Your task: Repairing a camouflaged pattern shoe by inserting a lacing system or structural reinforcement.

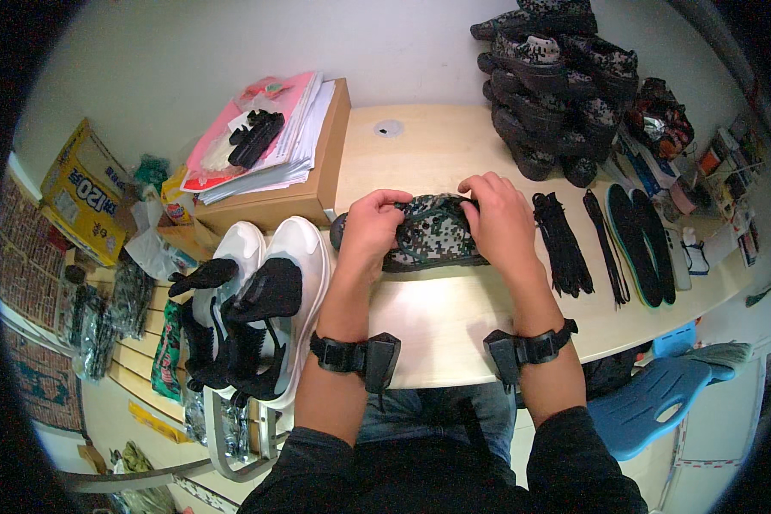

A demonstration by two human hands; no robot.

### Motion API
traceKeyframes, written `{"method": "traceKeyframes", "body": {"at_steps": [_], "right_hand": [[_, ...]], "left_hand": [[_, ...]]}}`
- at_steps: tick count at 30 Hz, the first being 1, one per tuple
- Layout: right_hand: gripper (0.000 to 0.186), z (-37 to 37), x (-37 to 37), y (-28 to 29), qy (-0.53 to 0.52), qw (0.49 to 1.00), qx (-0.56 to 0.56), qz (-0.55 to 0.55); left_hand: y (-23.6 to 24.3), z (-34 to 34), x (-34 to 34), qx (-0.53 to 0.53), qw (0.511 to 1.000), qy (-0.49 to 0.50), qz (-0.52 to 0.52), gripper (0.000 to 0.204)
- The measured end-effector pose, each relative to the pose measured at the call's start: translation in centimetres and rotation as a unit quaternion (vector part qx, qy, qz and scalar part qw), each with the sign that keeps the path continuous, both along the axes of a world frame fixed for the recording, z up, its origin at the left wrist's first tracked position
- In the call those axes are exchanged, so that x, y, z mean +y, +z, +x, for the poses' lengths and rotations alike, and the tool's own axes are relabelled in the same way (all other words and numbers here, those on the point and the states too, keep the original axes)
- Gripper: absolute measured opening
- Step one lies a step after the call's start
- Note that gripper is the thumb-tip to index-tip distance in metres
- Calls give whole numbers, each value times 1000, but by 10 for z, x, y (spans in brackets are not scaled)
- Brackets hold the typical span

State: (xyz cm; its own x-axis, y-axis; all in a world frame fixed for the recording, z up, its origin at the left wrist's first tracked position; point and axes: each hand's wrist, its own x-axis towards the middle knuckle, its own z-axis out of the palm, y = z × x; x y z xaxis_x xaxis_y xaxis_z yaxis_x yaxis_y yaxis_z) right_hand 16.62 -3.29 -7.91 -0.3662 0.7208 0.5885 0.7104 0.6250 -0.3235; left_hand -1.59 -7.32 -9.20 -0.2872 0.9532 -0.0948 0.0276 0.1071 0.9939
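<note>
A green-and-black camouflage shoe point(437, 231) with a dark sole lies sideways on the pale wooden table point(420, 330) in front of me. My left hand point(375, 227) grips its left part, thumb and fingers closed at the upper near the eyelets. At the other end, my right hand point(499, 218) is closed on the upper's edge by the shoe opening, with its fingers bent over the far side. Dark lacing shows between the two hands, but its ends are hidden. To the right lies a bundle of black shoelaces point(562, 248), beside a thinner lace bunch point(605, 248).
Left of the hands stand white-and-black sneakers point(310, 257). Behind them a cardboard box point(338, 128) carries papers point(300, 146) and a black item. Camouflage shoes point(540, 94) are stacked at the back right. Dark insoles point(638, 248) lie right; a blue chair point(660, 403) stands below.
</note>
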Motion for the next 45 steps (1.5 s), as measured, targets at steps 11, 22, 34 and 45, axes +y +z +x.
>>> {"method": "traceKeyframes", "body": {"at_steps": [11,22,34,45], "right_hand": [[7,3,4,0,-34,995,80,-50],[16,-2,-3,6,-50,996,64,-48],[12,0,-5,5,8,999,6,-41],[10,0,-8,7,-14,996,-51,-78]], "left_hand": [[10,-3,-1,-175,984,-23,-22,25],[4,-3,1,-156,987,-27,-23,20],[2,-1,3,100,994,46,-21,11],[6,-6,-1,-58,998,29,-26,14]]}}
